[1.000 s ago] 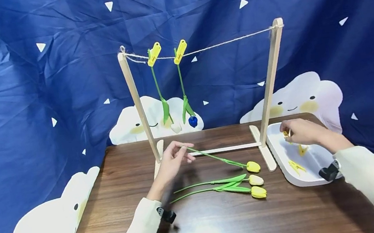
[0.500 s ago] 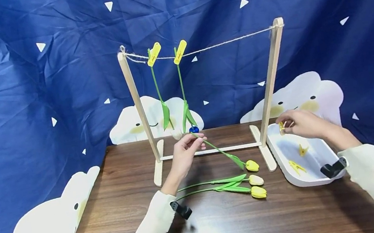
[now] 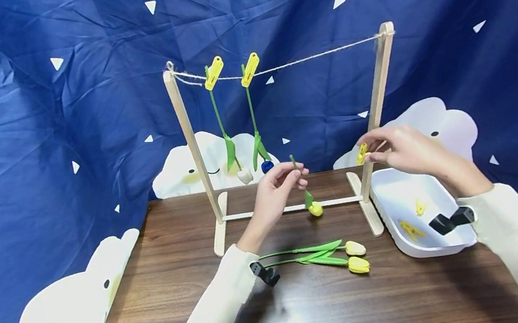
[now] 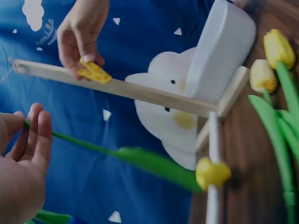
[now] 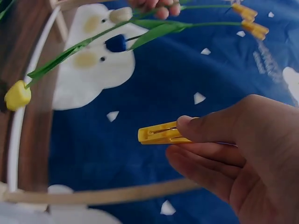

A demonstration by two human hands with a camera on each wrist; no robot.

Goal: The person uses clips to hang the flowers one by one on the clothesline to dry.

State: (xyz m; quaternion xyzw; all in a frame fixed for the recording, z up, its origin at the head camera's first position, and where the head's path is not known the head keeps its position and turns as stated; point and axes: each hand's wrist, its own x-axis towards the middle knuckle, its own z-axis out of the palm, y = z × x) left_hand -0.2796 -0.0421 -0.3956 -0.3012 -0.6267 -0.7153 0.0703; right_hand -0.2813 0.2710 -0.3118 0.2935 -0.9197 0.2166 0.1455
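Observation:
My left hand [image 3: 279,187] pinches the green stem of a yellow tulip [image 3: 315,208], whose bloom hangs downward in front of the rack's low white crossbar [image 3: 338,202]. A yellow clothespin [image 5: 161,134] is held between thumb and fingers of my right hand [image 3: 407,150], beside the rack's right post [image 3: 375,97]. On the twine [image 3: 319,57], two yellow clothespins hold a white tulip [image 3: 244,176] and a blue tulip [image 3: 267,166] upside down, toward the left post. Two more tulips, one pale [image 3: 355,248] and one yellow [image 3: 358,264], lie on the table below my left hand.
A white tray [image 3: 397,239] with yellow clothespins [image 3: 411,230] in it stands at the table's right, next to the rack's right foot [image 3: 365,207]. Behind the wooden table [image 3: 173,222] hangs a blue cloth [image 3: 87,124] with clouds and white triangles.
My left hand has moved right and up, and its tulip has swung from slanting to hanging. My right hand has lifted a clothespin out of the tray and brought it left to the post.

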